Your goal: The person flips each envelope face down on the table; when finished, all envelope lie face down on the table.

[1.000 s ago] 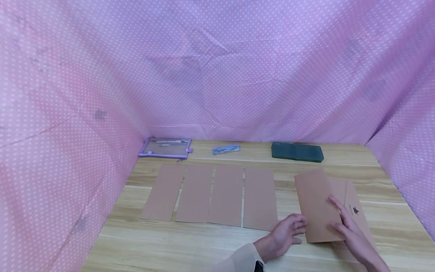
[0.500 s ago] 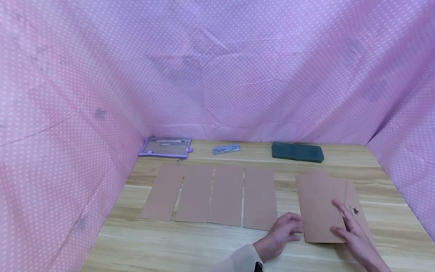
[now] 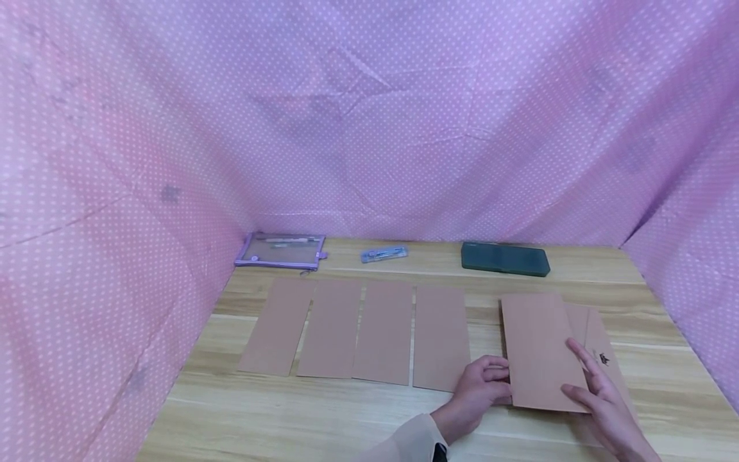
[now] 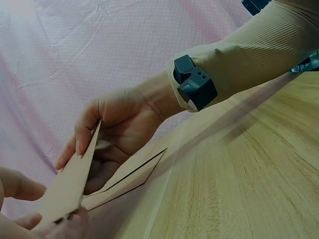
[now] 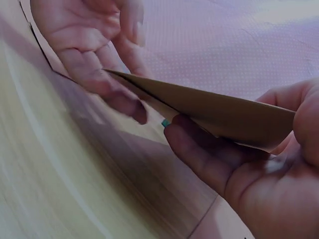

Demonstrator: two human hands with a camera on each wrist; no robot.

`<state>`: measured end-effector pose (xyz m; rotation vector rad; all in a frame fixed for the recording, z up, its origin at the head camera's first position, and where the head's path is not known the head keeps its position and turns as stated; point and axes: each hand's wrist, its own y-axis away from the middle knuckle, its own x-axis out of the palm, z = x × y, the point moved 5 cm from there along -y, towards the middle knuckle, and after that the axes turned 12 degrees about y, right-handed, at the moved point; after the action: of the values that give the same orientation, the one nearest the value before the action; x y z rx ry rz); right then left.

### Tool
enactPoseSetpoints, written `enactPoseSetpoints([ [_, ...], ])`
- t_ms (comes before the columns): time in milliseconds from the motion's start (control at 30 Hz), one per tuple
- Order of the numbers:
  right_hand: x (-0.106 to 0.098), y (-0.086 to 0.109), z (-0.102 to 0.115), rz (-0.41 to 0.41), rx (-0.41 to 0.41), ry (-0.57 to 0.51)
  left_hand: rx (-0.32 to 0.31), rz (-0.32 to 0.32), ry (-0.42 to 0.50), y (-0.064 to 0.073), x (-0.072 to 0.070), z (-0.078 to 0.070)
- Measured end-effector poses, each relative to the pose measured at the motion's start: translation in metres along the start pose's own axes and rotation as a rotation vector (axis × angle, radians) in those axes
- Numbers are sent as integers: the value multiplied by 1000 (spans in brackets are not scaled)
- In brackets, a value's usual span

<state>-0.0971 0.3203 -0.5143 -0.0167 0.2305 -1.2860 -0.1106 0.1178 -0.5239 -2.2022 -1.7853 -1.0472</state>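
Note:
My right hand (image 3: 603,398) grips a small stack of brown kraft envelopes (image 3: 539,353), thumb and index finger over the upper face, other fingers beneath in the right wrist view. At the stack's left edge is my left hand (image 3: 476,391). In the left wrist view, the edge of an envelope (image 4: 70,181) lies between its thumb and fingers. A brown corner shows below that hand's fingers in the head view. Under the right hand, another envelope (image 3: 606,333) with a flap line and a black crown print lies on the table. How many envelopes are held is hidden.
Several plain brown envelopes (image 3: 441,337) lie side by side in a row left of my hands. Behind them are a purple-edged mesh pouch (image 3: 280,256) with pens, a small blue case (image 3: 383,254) and a dark green box (image 3: 505,258). Pink dotted cloth (image 3: 369,128) surrounds the wooden table (image 3: 260,417).
The held stack has shifted and tilted slightly, its left edge now raised. My left fingers have moved a little left and now hold that edge. The row of envelopes is unchanged.

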Motion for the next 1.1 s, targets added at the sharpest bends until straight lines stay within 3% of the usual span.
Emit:
enactPoseSetpoints([
  [267, 5, -2, 6, -12, 22, -71, 4, -6, -4, 3, 2, -6],
  [467, 7, -3, 7, 46, 8, -127, 18, -12, -5, 5, 0, -13],
  [667, 7, -3, 13, 75, 8, 46, 26, -30, -36, 6, -1, -20],
  [900, 7, -6, 17, 26, 36, 303, 55, -22, -120, 8, -4, -26],
  [1100, 7, -7, 16, 32, 54, 280, 80, -26, -185, 9, -10, -29],
])
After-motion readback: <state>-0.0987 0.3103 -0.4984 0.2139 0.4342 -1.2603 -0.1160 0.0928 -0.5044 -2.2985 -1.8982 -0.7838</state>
